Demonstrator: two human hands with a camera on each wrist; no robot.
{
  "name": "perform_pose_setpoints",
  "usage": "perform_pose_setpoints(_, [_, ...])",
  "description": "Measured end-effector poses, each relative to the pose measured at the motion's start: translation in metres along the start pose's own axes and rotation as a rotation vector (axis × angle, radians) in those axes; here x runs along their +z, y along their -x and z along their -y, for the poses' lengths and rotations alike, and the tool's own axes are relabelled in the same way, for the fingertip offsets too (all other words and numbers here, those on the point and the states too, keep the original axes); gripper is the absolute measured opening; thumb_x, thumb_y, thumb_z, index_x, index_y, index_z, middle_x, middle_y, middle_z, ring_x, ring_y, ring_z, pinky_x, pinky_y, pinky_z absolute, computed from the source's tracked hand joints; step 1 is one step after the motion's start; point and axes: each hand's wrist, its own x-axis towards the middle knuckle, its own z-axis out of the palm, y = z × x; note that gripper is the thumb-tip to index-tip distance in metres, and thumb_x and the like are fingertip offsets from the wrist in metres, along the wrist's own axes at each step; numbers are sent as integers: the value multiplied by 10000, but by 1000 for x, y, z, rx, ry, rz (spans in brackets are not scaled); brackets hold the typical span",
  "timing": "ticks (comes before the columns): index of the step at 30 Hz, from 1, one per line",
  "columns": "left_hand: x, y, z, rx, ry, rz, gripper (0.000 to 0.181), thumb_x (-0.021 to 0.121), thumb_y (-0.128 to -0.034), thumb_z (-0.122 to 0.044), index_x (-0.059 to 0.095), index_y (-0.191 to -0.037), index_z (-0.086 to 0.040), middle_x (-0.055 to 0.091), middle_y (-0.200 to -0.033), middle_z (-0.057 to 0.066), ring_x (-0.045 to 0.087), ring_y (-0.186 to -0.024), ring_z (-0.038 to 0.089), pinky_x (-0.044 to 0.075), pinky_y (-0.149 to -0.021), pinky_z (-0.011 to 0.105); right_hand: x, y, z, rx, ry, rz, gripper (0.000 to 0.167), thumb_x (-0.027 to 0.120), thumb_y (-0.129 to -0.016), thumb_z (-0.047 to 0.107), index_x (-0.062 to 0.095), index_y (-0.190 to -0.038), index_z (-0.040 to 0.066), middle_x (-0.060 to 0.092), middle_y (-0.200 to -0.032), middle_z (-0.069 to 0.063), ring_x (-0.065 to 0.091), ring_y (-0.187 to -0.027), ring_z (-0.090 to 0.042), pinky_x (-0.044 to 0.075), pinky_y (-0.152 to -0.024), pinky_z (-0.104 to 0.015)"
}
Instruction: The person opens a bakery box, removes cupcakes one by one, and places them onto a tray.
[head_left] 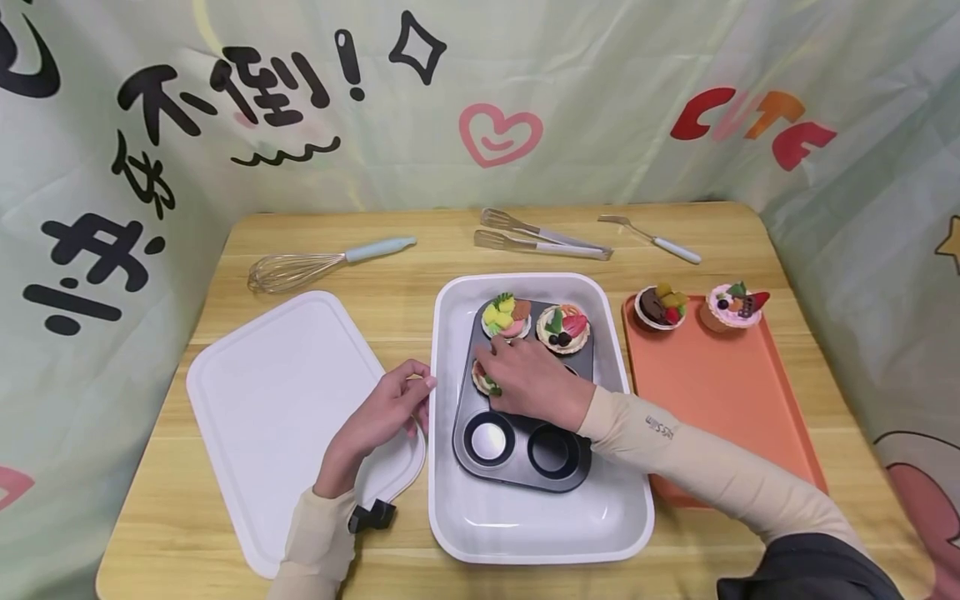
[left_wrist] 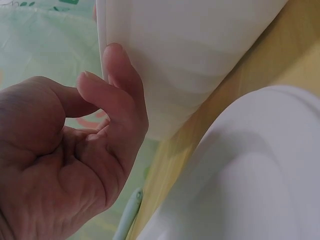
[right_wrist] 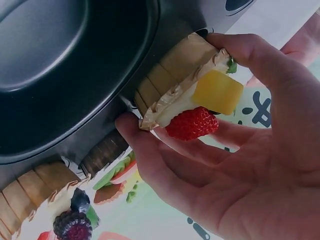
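My right hand (head_left: 528, 379) reaches over the dark muffin pan (head_left: 517, 475). In the right wrist view, the fingers and thumb of that hand (right_wrist: 240, 135) grip a tart (right_wrist: 172, 75) topped with a strawberry and a yellow cube, at the pan's middle left cup. Two other tarts, one with yellow fruit (head_left: 507, 317) and one with berries (head_left: 562, 328), sit in the far cups. The two near cups hold nothing. The pan lies in a white basin (head_left: 540, 546). My left hand (head_left: 386, 408) has its bent fingertips touching the basin's left rim, as the left wrist view also shows (left_wrist: 115, 125).
A white tray (head_left: 277, 417) lies left of the basin. On the right, two tarts (head_left: 660, 307) (head_left: 732, 307) stand at the far end of an orange tray (head_left: 705, 375). A whisk (head_left: 300, 271), tongs (head_left: 540, 242) and a fork (head_left: 652, 239) lie along the back.
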Motion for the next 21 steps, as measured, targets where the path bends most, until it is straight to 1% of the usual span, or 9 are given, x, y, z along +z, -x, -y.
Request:
perform_pose_setpoints(5, [0,0,2,9,-4,-1,264,499,-1066,-215,481,-1150,35,607,-669,178,633,-542,226,495,-447,277,0,-1,0,8,-8,6,397,830,-713,261,605,-984,79,583,-817,-79,572,-592,-229,456,-458,-338])
perform_pose_setpoints(9, [0,0,2,9,-7,1,274,501,-1066,-218,479,-1150,42,609,-670,186,633,-548,251,495,-448,279,-1,-1,-1,16,-19,19,395,822,-727,258,602,-995,69,585,-812,-81,563,-589,-224,453,-454,-331])
perform_pose_setpoints(15, [0,0,1,5,-17,0,239,493,-1068,-205,486,-1152,18,614,-659,147,628,-576,404,492,-445,278,-1,-1,-1,8,-21,12,414,820,-733,261,595,-1010,52,579,-801,-80,548,-576,-216,438,-450,-315])
perform_pose_setpoints(17, [0,0,1,2,-15,-2,222,491,-1068,-199,492,-1153,6,615,-655,139,627,-588,437,493,-444,275,-1,-1,-2,4,-20,6,416,818,-735,262,594,-1012,47,578,-800,-81,546,-573,-217,432,-446,-310])
perform_pose_setpoints(21, [0,0,1,0,-9,-1,227,494,-1067,-196,489,-1154,14,615,-653,140,634,-579,409,497,-440,283,-2,-1,-2,4,-23,17,417,806,-740,264,592,-1021,40,582,-810,-83,549,-584,-218,423,-443,-305])
